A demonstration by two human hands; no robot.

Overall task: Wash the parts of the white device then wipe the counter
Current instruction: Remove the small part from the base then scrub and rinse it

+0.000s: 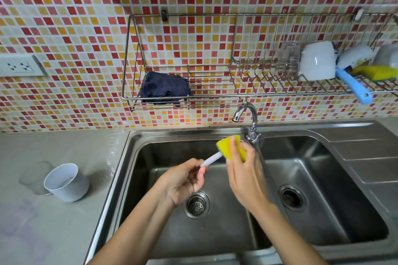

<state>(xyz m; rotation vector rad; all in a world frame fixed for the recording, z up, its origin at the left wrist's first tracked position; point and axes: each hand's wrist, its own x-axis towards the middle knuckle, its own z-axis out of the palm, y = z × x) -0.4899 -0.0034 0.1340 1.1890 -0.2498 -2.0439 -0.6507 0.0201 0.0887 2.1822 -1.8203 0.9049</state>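
Over the left basin of the sink (137,142), the left hand (183,180) pinches one end of a thin white stick (212,159), while the right hand (243,170) squeezes a yellow sponge (228,146) folded around its other end. A white cup (66,182) sits on the counter (53,232) to the left (beside a clear glass (34,175)), and a dark cloth (164,88) lies in the wall rack (215,93).

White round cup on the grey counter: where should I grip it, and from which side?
Probably pinch the rim of the white round cup from above on its right side: the mouth is open and that side is free, while a clear tumbler stands close on the other.
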